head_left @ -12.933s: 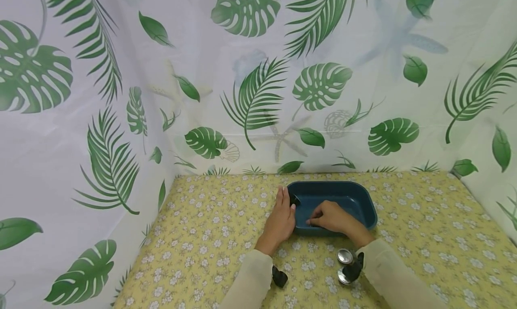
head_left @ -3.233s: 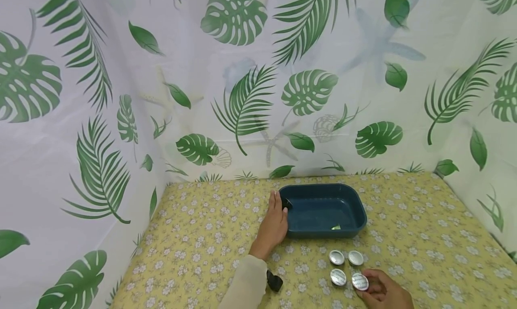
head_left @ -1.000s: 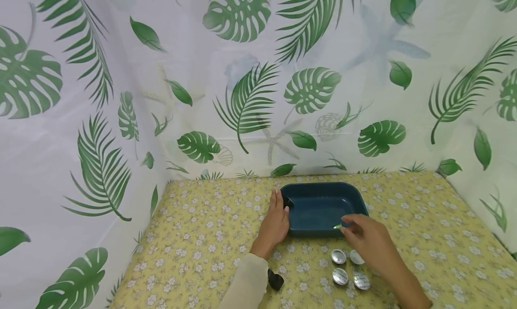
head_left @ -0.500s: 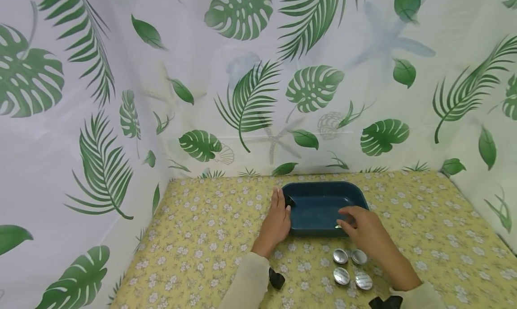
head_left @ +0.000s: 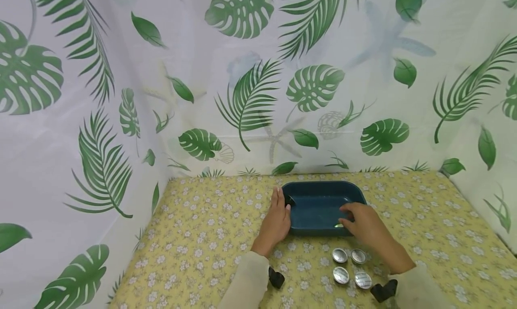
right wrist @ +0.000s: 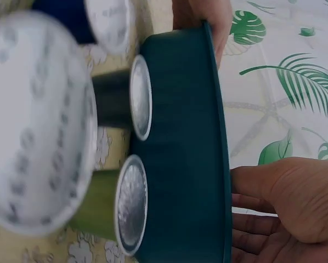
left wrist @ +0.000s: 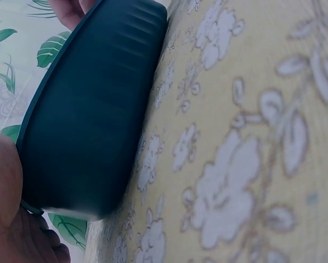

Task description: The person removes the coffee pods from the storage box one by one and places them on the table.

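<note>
A dark teal rectangular bin (head_left: pixel 323 232) sits on the flowered cloth. My left hand (head_left: pixel 274 224) rests along its left side with straight fingers, the thumb over the rim. My right hand (head_left: pixel 365 224) reaches over the near right rim into the bin; a gap shows between thumb and index finger. Beside the thumb, a small light green thing (head_left: pixel 338 225) peeks above the near wall, mostly hidden. In front of the bin stand several foil-lidded coffee capsules (head_left: pixel 340 255), set two by two; an olive green one (right wrist: pixel 95 204) shows its side in the right wrist view.
Inside the bin's left corner lies a small black thing (head_left: pixel 290 200). The yellow flowered cloth (head_left: pixel 202 246) covers the table. Leaf-printed white sheeting (head_left: pixel 258 98) hangs behind and at both sides. Below the right forearm, a black strap (head_left: pixel 383 291) shows close to the capsules.
Only two capsule lids showed 12.9 s ago. At 3.2 s my right hand held a capsule at the near right spot; it then moved back into the bin. My left hand stayed.
</note>
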{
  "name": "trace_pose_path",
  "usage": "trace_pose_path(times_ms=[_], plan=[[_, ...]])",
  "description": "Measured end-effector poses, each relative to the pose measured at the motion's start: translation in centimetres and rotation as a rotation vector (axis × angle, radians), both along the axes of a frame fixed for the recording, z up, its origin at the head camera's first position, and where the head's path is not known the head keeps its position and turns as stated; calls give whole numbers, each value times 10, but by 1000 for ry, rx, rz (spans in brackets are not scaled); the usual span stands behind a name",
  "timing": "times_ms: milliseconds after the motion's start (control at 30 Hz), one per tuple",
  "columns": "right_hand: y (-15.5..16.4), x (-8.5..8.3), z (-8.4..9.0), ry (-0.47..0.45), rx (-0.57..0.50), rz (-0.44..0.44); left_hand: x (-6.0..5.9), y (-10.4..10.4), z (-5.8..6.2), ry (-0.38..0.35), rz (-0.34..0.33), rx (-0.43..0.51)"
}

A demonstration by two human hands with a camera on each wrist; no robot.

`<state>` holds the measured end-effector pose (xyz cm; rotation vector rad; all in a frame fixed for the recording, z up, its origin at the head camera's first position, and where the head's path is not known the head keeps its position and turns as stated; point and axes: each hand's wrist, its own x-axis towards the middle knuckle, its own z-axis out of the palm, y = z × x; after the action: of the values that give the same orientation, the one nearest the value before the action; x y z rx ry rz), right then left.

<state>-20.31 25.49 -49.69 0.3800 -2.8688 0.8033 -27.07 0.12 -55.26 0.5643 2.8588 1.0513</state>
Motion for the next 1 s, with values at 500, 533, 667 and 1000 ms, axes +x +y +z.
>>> trace_pose_path(times_ms=[500,533,667,1000], plan=[[8,-23,2,-192,110,87,0,1,2,5,-6,4],[8,-24,2,-205,104,91,0,0,2,4,-5,3],[8,-28,2,-249,95,110,-1,0,2,3,-1,3],[6,-31,5,-291,105,109,-1,0,-1,-3,-4,7]])
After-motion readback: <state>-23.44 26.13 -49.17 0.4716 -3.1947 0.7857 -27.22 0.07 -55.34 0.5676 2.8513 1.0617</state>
